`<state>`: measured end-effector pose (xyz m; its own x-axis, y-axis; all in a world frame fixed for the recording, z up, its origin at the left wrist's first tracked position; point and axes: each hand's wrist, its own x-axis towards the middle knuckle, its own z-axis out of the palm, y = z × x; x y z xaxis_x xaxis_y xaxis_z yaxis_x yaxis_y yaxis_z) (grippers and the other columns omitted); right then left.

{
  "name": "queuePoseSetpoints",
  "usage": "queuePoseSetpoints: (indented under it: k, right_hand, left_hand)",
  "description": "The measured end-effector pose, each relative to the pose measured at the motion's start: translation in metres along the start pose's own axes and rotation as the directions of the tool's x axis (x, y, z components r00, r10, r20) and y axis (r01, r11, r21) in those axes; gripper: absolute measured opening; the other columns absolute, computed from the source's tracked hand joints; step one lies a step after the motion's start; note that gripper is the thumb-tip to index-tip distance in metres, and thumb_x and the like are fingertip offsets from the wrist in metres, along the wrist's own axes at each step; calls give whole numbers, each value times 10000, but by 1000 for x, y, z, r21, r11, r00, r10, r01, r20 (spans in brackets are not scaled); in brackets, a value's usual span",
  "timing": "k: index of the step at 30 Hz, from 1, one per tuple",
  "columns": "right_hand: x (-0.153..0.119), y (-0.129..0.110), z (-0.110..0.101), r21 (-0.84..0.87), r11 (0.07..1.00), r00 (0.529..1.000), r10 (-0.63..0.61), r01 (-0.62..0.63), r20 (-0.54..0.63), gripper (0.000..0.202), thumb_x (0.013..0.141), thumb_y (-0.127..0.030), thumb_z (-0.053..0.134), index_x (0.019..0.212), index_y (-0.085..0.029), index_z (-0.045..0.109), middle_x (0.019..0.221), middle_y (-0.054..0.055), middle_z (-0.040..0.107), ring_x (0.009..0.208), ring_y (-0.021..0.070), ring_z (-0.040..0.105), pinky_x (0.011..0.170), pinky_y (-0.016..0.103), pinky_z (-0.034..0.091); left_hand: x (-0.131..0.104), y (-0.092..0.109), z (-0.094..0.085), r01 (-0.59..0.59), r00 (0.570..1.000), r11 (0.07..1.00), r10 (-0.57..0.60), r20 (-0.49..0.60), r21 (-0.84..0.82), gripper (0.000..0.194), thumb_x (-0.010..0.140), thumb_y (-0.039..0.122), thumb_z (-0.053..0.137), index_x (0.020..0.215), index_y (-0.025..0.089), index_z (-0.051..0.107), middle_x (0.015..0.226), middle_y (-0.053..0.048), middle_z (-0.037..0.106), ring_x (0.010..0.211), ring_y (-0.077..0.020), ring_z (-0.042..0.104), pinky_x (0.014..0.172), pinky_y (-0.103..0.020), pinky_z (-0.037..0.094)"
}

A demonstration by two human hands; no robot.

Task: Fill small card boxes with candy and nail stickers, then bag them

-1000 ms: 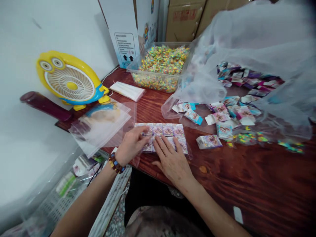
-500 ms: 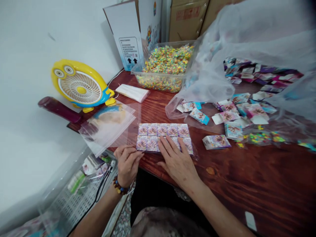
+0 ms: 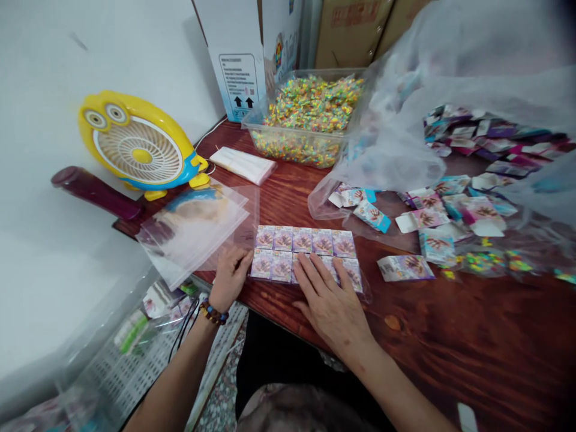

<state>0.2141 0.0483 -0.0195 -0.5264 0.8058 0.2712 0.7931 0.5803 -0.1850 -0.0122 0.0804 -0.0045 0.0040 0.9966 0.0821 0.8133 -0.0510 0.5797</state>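
Two rows of small purple-and-white boxes (image 3: 302, 240) lie flat in a clear plastic bag (image 3: 366, 294) on the table. My right hand (image 3: 335, 306) rests on the lower row, palm down with its fingers stretched out, hiding part of several boxes. At the left edge of the bag is my left hand (image 3: 230, 277), its fingers curled and pinched together on the plastic; the fingertips are partly hidden. Right of the bag, a single purple-and-white box (image 3: 406, 268) lies on its own. Flat clear zip bags (image 3: 193, 234) are stacked to the left.
A yellow fan (image 3: 141, 147) and a dark red bottle (image 3: 96, 193) stand on the left. Behind are a clear tub (image 3: 297, 144) of colourful small packets and a white carton (image 3: 238, 66). Loose small boxes (image 3: 436, 243) spill from a large translucent bag (image 3: 405, 144) on the right.
My left hand has moved up from the bag's lower left corner along its left side. My right hand stays flat on the boxes. The view has shifted slightly.
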Motion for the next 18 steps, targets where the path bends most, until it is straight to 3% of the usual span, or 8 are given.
queuePoseSetpoints:
  k: [4,7,9,11,12,14,16,18]
  right_hand:
    - [0,-1,1,-20,1000,1000,0,0,-12,669,840,-346,661,1420,-123,412,1509,125,383,1377,310,332,1141,575,161]
    - [1,-2,0,-25,1000,1000,4,-5,-27,641,846,-333,649,1412,-132,426,1500,126,399,1370,308,348,1137,569,171]
    - [2,-2,-1,-25,1000,1000,6,-7,-30,634,851,-333,639,1414,-135,424,1496,126,406,1366,306,355,1134,567,175]
    - [1,-2,0,-25,1000,999,1,-2,-32,628,861,-332,623,1420,-134,417,1497,127,403,1367,307,354,1132,571,176]
    - [1,-1,0,-26,1000,999,-4,3,-37,617,869,-324,610,1422,-133,415,1498,127,402,1368,307,352,1132,572,176]
    - [0,0,2,-35,999,999,-15,14,-53,578,890,-284,570,1425,-130,414,1495,123,408,1373,300,347,1135,569,175]
    - [-1,0,4,-45,999,997,-25,22,-70,548,904,-253,537,1423,-125,416,1489,119,419,1377,288,344,1140,559,173]
    - [-1,0,5,-46,999,997,-27,24,-71,553,905,-269,540,1421,-117,415,1493,121,412,1381,281,339,1145,552,172]
  left_hand:
    - [-4,-3,4,15,1000,970,-9,-29,241,300,973,288,338,902,186,611,952,-66,615,918,-232,486,882,-430,379]
    - [-11,-1,0,40,985,955,11,-172,292,265,941,298,431,1116,163,578,1071,-123,611,995,-280,502,879,-483,411]
    - [-18,6,-3,-21,941,972,99,-325,236,297,944,241,417,1209,171,532,1125,-129,608,1065,-271,524,922,-480,430]
    - [-26,21,-2,-167,891,966,233,-390,195,344,955,173,361,1273,211,487,1210,-111,599,1184,-234,514,1008,-457,417]
    - [-29,29,1,-250,882,947,309,-356,202,371,957,160,350,1306,223,460,1266,-106,584,1250,-218,486,1050,-446,400]
    - [-34,46,12,-418,876,869,462,-134,267,405,959,204,376,1363,193,413,1386,-120,520,1361,-220,391,1109,-443,361]
    - [-35,57,24,-456,877,813,479,28,362,490,954,320,426,1395,112,375,1472,-169,420,1418,-262,298,1140,-472,319]
    - [-34,58,33,-407,904,799,422,69,442,604,935,419,456,1404,54,352,1505,-213,346,1434,-299,253,1151,-501,292]
